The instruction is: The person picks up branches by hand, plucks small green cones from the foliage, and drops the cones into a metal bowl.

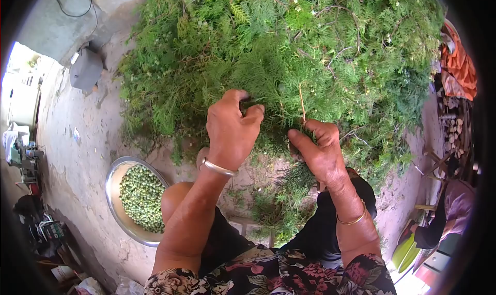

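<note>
A large heap of cut evergreen branches (206,52) with flat, scaly, cypress-like sprays lies in front of me. My right hand (323,147) pinches an evergreen sprig (302,101) between thumb and fingers, its brown stem pointing up. At the near edge of the heap is my left hand (232,127), fingers curled, with a gap between thumb and forefinger and nothing visible between them. Foliage lies just beyond its fingertips. On the floor to the left, a metal basin (111,191) holds many small green cones (142,199).
Loose sprigs (281,212) lie on the floor between my knees. A grey object (86,70) stands by the wall at upper left. To the right are an orange cloth (457,62), stacked firewood (453,132) and another person's leg with a green shoe (405,253).
</note>
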The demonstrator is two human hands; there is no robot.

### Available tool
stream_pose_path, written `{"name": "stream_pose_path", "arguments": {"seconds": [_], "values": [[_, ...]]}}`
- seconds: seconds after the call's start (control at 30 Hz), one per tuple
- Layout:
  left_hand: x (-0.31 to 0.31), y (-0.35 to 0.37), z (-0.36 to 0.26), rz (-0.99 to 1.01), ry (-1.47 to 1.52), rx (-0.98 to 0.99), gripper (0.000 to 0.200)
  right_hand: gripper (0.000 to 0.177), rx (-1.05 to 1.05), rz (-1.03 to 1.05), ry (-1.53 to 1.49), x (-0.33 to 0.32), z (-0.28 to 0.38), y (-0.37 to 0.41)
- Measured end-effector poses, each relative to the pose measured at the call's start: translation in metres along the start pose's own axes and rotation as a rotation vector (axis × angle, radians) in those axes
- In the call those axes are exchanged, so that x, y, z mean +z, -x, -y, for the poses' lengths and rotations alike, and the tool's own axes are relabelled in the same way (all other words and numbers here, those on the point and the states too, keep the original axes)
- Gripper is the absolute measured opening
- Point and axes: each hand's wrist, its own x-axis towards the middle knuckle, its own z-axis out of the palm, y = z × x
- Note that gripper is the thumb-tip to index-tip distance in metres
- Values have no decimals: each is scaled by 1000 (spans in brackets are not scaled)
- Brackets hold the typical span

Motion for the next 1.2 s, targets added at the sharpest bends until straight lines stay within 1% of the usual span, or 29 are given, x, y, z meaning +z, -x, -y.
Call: {"name": "stream_pose_path", "arguments": {"seconds": [0.07,0.13,0.2,0.27,0.3,0.33,0.37,0.4,0.47,0.5,0.53,0.57,0.6,0.67,0.7,0.73,0.77,0.8,0.83,0.9,0.93,0.97,1.03,1.07,1.1,1.17,1.2], "values": [[-1,-3,0,106,130,-59,26,26,-8,9,27,-1,-7,-1],[-2,-4,1,122,151,-65,25,27,-15,16,54,-1,-9,-1],[-2,-3,1,136,175,-71,24,22,-70,28,81,-1,-7,-1],[-1,-1,-1,58,156,-90,24,19,-36,12,41,0,5,0],[-1,1,-3,56,157,-92,24,16,-2,-4,1,0,8,0],[-1,4,-5,1,107,-47,21,16,-2,-3,1,1,7,0],[-1,6,-6,-54,56,-1,19,14,43,8,-40,0,5,0],[0,5,-3,-53,56,-1,19,12,87,18,-82,0,4,0],[0,1,8,-88,373,-71,17,14,126,6,-122,-2,5,0],[-8,-4,7,-88,373,-69,17,15,164,-6,-161,-3,7,0],[-21,-11,4,-83,555,-214,17,15,164,-7,-162,-3,8,0],[-32,-17,4,-77,735,-360,18,17,202,-31,-237,-4,9,1],[-38,-21,10,-76,735,-359,18,18,241,-54,-312,-5,10,2],[-46,-26,20,279,1432,-435,23,19,233,-41,-301,-8,11,0],[-45,-23,20,277,1434,-439,23,19,228,-26,-289,-9,11,-1],[-42,-18,16,347,1517,-462,25,19,232,-25,-288,-9,11,-2],[-40,-15,11,419,1600,-482,26,17,290,-55,-345,-9,12,-2],[-38,-12,1,415,1565,-475,19,15,346,-88,-403,-9,12,-3],[-34,-8,-1,422,1567,-474,19,15,344,-94,-402,-10,11,-4],[-24,2,-3,475,1142,-298,13,12,359,-147,-550,-11,8,-6],[-19,6,-5,415,694,-163,11,12,358,-153,-550,-11,9,-7],[-10,11,-5,420,694,-160,11,12,366,-196,-584,-9,11,-7],[10,19,-5,75,324,339,17,12,375,-237,-617,-10,9,-8],[12,20,-7,53,292,381,19,12,366,-206,-601,-12,6,-8],[15,20,-6,53,291,379,19,13,356,-174,-585,-13,5,-8],[21,21,-3,15,169,332,19,13,373,-157,-611,-11,7,-8],[20,24,-6,94,215,153,23,14,387,-144,-640,-10,9,-7]]}}
